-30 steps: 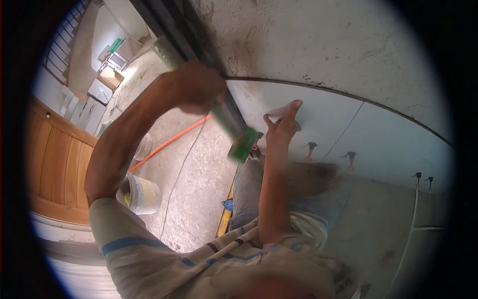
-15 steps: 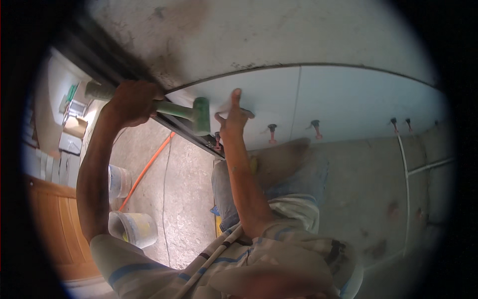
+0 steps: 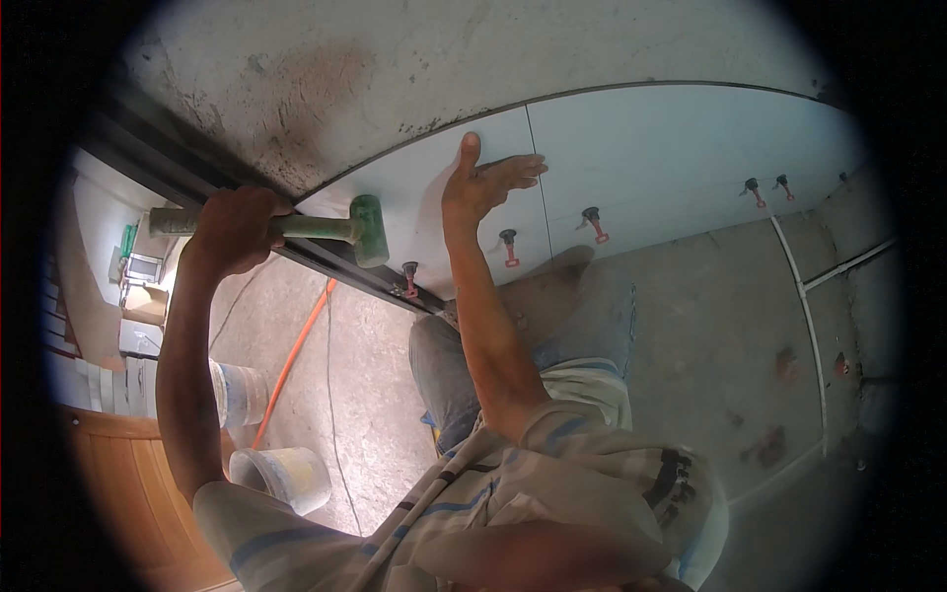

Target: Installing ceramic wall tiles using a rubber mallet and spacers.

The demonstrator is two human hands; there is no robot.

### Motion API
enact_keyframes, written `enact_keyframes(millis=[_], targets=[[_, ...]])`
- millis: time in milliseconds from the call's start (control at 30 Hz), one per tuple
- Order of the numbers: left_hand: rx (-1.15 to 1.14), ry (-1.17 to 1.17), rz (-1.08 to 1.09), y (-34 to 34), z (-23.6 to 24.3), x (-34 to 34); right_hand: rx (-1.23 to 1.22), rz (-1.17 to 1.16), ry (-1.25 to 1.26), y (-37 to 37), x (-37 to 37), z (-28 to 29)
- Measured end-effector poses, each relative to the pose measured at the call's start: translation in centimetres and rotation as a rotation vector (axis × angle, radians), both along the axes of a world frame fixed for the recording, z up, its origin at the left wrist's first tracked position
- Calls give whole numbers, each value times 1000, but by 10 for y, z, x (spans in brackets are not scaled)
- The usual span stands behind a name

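My left hand (image 3: pixel 237 229) is closed around the handle of a rubber mallet with a green head (image 3: pixel 369 231). The head is close to the left end of a pale wall tile (image 3: pixel 365 212), beside a dark metal door frame (image 3: pixel 182 148). My right hand (image 3: pixel 481 183) is open at the tile near a vertical joint, thumb raised and fingers stretched to the right; whether it touches is unclear. A second pale tile (image 3: pixel 681 148) lies to its right. Small red-and-black levelling clips (image 3: pixel 510 247) stick out along the tiles' lower part.
Rough concrete wall (image 3: pixel 493 49) is above the tiles. On the floor (image 3: pixel 370 395) lie an orange hose (image 3: pixel 294 350) and a dark cord. Two buckets (image 3: pixel 279 479) stand at lower left near a wooden door (image 3: pixel 128 474). A white pipe (image 3: pixel 799 316) runs along the right.
The view has turned. The mallet swung to a level handle with its head against or near the tile. My right hand's fingers have stretched out to the right.
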State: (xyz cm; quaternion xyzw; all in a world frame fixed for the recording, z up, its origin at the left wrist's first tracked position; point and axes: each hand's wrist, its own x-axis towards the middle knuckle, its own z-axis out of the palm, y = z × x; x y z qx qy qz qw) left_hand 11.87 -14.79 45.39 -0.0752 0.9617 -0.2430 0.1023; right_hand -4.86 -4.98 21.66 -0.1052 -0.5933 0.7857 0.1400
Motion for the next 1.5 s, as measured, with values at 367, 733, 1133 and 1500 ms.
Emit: enact_keyframes(millis=[367,733,1133,1500], targets=[[18,-56,-63,14,-21,-21,99,13,33,9,-10,-67],[49,-10,-94,-6,-50,-23,1209,55,683,161,-86,-119],[118,-171,-180,-9,-136,-24,1686,138,1223,168,-97,-120],[164,-260,-63,16,-118,-50,1648,130,1127,171,-91,-127]])
